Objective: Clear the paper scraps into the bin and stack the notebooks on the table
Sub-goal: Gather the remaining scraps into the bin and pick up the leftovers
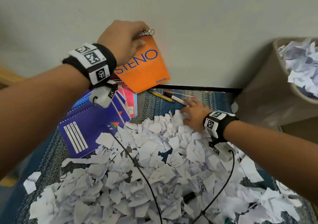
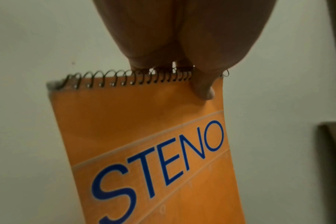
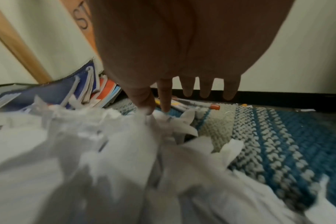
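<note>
Left hand [image 1: 123,39]: pinches steno notebook [image 1: 144,68] by one spiral corner; it could swing loose.
Right hand [image 1: 194,115]: fingers straight on paper scraps [image 1: 146,154], seemingly gripping none; a sweep could catch the pens [image 1: 172,97] on its far side.

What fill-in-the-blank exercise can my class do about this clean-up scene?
The left hand grips an orange notebook whose cover reads ____.
The right hand touches the pile of white paper ____.
On the right, crumpled paper already lies in the ____.
Missing words: STENO; scraps; bin.
</note>
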The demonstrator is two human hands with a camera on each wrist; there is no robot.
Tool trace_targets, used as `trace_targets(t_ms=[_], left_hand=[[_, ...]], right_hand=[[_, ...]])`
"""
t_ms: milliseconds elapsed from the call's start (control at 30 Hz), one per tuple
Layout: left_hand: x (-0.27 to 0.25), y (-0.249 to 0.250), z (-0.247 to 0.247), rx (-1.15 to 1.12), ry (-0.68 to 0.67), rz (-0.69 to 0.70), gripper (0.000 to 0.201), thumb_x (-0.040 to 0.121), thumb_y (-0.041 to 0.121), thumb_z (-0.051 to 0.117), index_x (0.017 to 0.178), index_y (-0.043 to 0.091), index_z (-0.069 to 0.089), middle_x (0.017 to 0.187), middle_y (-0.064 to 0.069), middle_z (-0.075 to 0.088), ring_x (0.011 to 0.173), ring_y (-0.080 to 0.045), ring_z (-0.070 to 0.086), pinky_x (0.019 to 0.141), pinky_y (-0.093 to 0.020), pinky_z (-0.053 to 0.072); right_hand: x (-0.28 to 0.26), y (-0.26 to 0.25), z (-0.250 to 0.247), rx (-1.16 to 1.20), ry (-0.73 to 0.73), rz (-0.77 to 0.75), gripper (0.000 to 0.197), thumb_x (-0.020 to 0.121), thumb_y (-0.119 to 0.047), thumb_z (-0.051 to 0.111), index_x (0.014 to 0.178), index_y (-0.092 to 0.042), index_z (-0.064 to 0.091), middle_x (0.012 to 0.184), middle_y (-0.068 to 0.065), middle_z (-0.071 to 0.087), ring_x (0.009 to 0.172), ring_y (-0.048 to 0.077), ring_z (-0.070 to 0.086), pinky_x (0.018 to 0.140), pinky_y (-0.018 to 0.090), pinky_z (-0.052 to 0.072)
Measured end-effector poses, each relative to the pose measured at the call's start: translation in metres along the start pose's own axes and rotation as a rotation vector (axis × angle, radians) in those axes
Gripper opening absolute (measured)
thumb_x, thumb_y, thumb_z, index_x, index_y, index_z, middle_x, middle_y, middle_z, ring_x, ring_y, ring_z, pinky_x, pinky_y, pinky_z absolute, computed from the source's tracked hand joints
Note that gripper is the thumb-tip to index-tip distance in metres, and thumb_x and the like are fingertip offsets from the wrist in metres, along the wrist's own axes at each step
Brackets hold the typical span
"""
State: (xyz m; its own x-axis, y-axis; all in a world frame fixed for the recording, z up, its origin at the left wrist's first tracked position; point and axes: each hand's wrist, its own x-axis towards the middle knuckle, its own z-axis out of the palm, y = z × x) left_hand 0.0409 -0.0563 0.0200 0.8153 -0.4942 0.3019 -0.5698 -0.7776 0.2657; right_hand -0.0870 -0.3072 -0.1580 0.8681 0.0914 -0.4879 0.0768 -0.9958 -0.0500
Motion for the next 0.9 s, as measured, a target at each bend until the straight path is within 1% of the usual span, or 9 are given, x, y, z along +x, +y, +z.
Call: trace_targets(t_ms=[167, 233, 367, 467, 567, 633, 733, 800, 900], left_hand=[[0.002, -0.007, 0.051, 0.271, -0.084, 0.006, 0.037, 0.086, 0.016, 0.058, 0.122, 0.024, 0.055, 0.118, -0.01, 0.052, 0.108, -0.034, 0.049, 0.087, -0.046, 0.038], [-0.007, -0.009, 0.067, 0.367, -0.054, 0.0, 0.052, 0.081, 0.005, 0.053, 0.127, 0.028, 0.048, 0.121, -0.01, 0.046, 0.108, -0.032, 0.045, 0.087, -0.047, 0.033], [-0.019, -0.005, 0.085, 0.486, 0.012, -0.022, 0.087, 0.066, 0.0, 0.053, 0.141, 0.035, 0.026, 0.133, -0.012, 0.038, 0.113, -0.033, 0.042, 0.085, -0.049, 0.035], [-0.022, 0.001, 0.084, 0.472, 0.03, -0.03, 0.095, 0.061, -0.001, 0.057, 0.142, 0.036, 0.022, 0.14, -0.013, 0.034, 0.121, -0.034, 0.037, 0.09, -0.051, 0.032], [-0.039, 0.012, 0.082, 0.437, -0.009, 0.039, 0.088, 0.065, 0.005, 0.052, 0.144, 0.032, 0.022, 0.149, -0.013, 0.029, 0.134, -0.036, 0.03, 0.097, -0.052, 0.027], [-0.057, 0.018, 0.085, 0.449, -0.019, 0.137, 0.074, 0.069, 0.012, 0.047, 0.14, 0.026, 0.031, 0.149, -0.014, 0.031, 0.135, -0.035, 0.032, 0.097, -0.051, 0.028], [-0.094, 0.028, 0.097, 0.378, -0.065, 0.264, 0.046, 0.073, 0.019, 0.054, 0.119, 0.015, 0.049, 0.137, -0.019, 0.042, 0.123, -0.037, 0.042, 0.09, -0.048, 0.032], [-0.129, 0.041, 0.104, 0.238, -0.218, 0.329, 0.03, 0.08, 0.035, 0.055, 0.103, 0.015, 0.054, 0.125, -0.017, 0.048, 0.111, -0.037, 0.047, 0.086, -0.046, 0.033], [-0.195, 0.066, 0.109, 0.175, -0.683, 0.438, 0.06, 0.078, 0.076, 0.039, 0.116, 0.032, 0.049, 0.121, -0.005, 0.046, 0.109, -0.03, 0.048, 0.085, -0.043, 0.035]], right_hand=[[-0.009, -0.004, 0.02, 0.047, 0.004, -0.07, 0.051, 0.096, -0.039, 0.044, 0.146, -0.032, 0.035, 0.163, 0.0, 0.009, 0.147, 0.029, 0.017, 0.112, 0.056, 0.023], [-0.013, -0.005, 0.025, 0.128, -0.004, -0.112, 0.05, 0.097, -0.038, 0.042, 0.146, -0.03, 0.034, 0.162, 0.001, 0.013, 0.145, 0.03, 0.021, 0.113, 0.056, 0.026], [-0.029, -0.01, 0.039, 0.221, 0.022, -0.228, 0.05, 0.102, -0.038, 0.036, 0.149, -0.021, 0.031, 0.157, 0.005, 0.028, 0.142, 0.028, 0.029, 0.116, 0.04, 0.025], [-0.045, -0.015, 0.044, 0.255, -0.045, -0.327, 0.055, 0.102, -0.044, 0.036, 0.151, -0.021, 0.028, 0.157, 0.005, 0.027, 0.142, 0.025, 0.028, 0.117, 0.035, 0.023], [-0.056, -0.013, 0.047, 0.366, -0.06, -0.39, 0.054, 0.1, -0.046, 0.04, 0.148, -0.024, 0.035, 0.159, 0.003, 0.025, 0.144, 0.021, 0.026, 0.117, 0.037, 0.023], [-0.062, -0.003, 0.043, 0.387, 0.04, -0.362, 0.058, 0.095, -0.051, 0.042, 0.146, -0.024, 0.038, 0.159, 0.004, 0.024, 0.143, 0.025, 0.028, 0.116, 0.04, 0.026], [-0.076, 0.009, 0.036, 0.247, 0.24, -0.417, 0.067, 0.089, -0.06, 0.043, 0.14, -0.016, 0.042, 0.149, 0.015, 0.032, 0.13, 0.035, 0.04, 0.105, 0.051, 0.038], [-0.095, 0.006, 0.036, 0.133, 0.302, -0.527, 0.068, 0.086, -0.061, 0.048, 0.136, -0.015, 0.042, 0.142, 0.019, 0.034, 0.121, 0.037, 0.044, 0.097, 0.053, 0.043], [-0.134, -0.011, 0.059, -0.08, 0.178, -0.686, 0.081, 0.078, -0.07, 0.054, 0.144, -0.03, 0.029, 0.153, 0.018, 0.023, 0.134, 0.039, 0.033, 0.106, 0.057, 0.032]])
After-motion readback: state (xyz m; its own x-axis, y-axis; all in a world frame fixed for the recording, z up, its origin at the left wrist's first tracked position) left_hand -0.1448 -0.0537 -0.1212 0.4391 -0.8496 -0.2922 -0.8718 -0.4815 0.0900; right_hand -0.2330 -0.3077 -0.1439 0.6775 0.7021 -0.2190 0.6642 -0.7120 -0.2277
